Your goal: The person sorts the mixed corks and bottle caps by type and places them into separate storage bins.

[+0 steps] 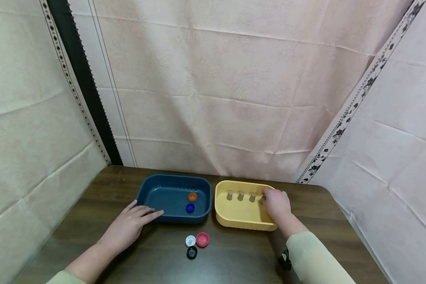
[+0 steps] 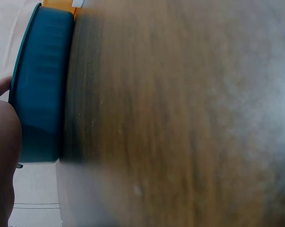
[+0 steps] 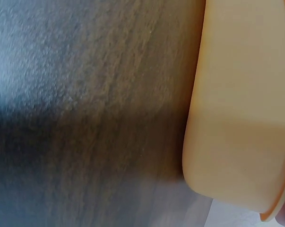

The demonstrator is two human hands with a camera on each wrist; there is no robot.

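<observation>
My left hand (image 1: 126, 227) rests on the near left rim of the blue tray (image 1: 174, 218), its fingers extended. An orange bottle cap (image 1: 192, 197) and a dark blue bottle cap (image 1: 190, 208) lie inside that tray. My right hand (image 1: 277, 203) reaches over the right side of the yellow tray (image 1: 246, 225). Its fingertips pinch a small tan cork stopper (image 1: 262, 200), mostly hidden by the hand. Left of it, similar corks (image 1: 240, 196) stand in a row. The right wrist view shows mainly the outer wall of the yellow tray (image 3: 241, 104).
In front of the trays, a white cap (image 1: 190, 241), a red cap (image 1: 202, 239) and a black ring-like cap (image 1: 191, 252) lie close together on the brown wooden table (image 1: 234, 264). Pale cloth (image 1: 216, 86) hangs behind the table and at both sides.
</observation>
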